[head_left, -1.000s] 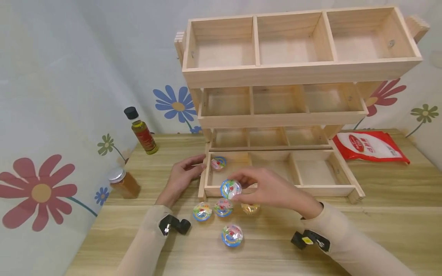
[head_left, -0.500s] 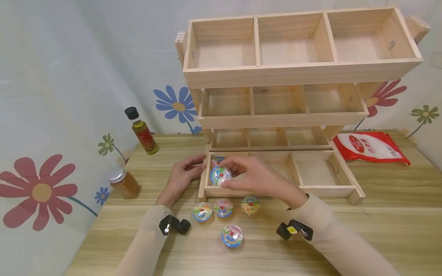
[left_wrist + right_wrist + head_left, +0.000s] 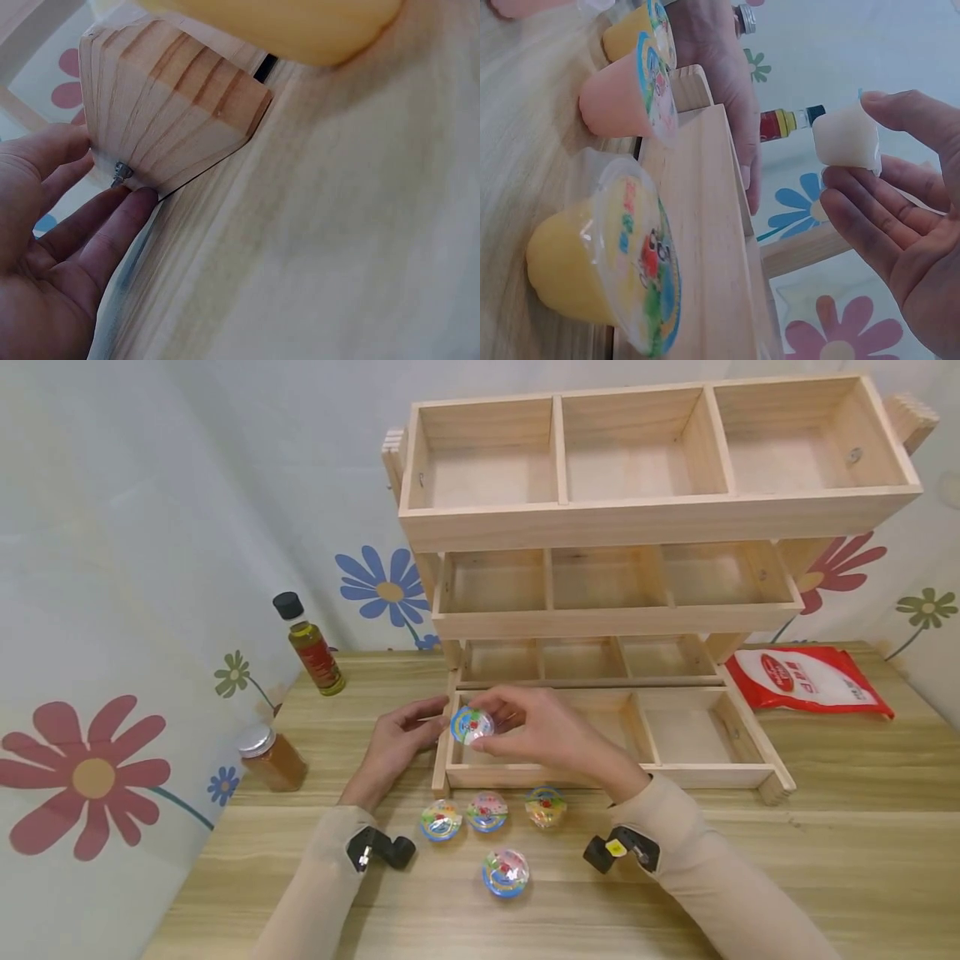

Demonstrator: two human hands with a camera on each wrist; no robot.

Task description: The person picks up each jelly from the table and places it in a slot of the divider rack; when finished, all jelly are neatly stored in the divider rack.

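Note:
A small jelly cup (image 3: 471, 726) with a blue-rimmed printed lid is pinched between the thumb and fingers of my right hand (image 3: 551, 739). It hangs over the left compartment of the rack's bottom tray (image 3: 712, 774); in the right wrist view its white body (image 3: 846, 139) shows. My left hand (image 3: 397, 745) touches the wooden rack's left side with extended fingertips, near a bolt (image 3: 122, 174) in the left wrist view. On the table before the tray lie a yellow jelly cup (image 3: 441, 821), a pink one (image 3: 487, 811), another yellow one (image 3: 546, 807) and one nearer me (image 3: 506, 873).
Three upper tiers of the wooden rack (image 3: 652, 522) rise behind the bottom tray. An oil bottle (image 3: 315, 652) and a spice jar (image 3: 272, 760) stand at the left. A red and white bag (image 3: 810, 678) lies right of the rack.
My right hand has carried the white jelly cup left and away from me, from the tray's front edge to over its left compartment. A cup lying there is now hidden. My left hand stays put.

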